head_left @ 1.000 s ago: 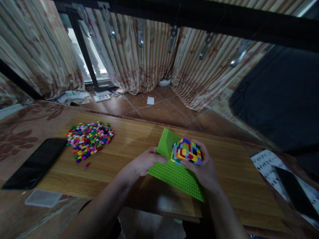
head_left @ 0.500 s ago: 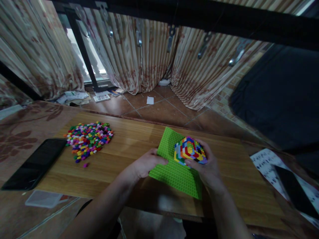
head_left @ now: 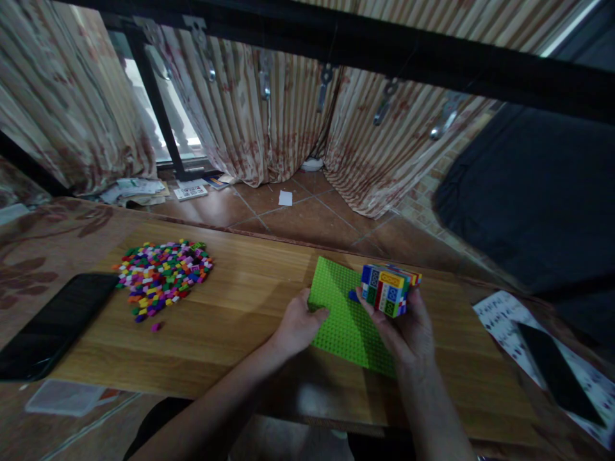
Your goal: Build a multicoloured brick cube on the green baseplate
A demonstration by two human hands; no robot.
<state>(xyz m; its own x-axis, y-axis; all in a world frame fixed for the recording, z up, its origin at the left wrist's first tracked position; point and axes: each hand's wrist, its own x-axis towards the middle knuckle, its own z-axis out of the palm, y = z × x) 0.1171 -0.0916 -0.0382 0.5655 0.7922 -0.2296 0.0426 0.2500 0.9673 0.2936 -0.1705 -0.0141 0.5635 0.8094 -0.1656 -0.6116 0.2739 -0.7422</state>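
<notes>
My left hand [head_left: 298,323] grips the left edge of a green baseplate [head_left: 350,326], thumb on the studded top. In my right hand [head_left: 408,326] is a block of many-coloured toy bricks [head_left: 387,289], tipped so that hollow brick undersides face me. The block is lifted off the plate, over its right part. A small blue brick [head_left: 353,295] shows on the plate just left of the block; whether it touches the block I cannot tell.
A heap of loose coloured bricks [head_left: 166,272] lies on the left of the wooden table [head_left: 240,288], with one pink brick [head_left: 156,327] apart. A black tablet-like device [head_left: 57,320] rests at the left end. At right lie a printed sheet [head_left: 504,310] and a dark phone [head_left: 552,365].
The brick block has come off the baseplate in my right hand and turned to show its underside. A small blue brick now shows on the plate. My left hand keeps its hold.
</notes>
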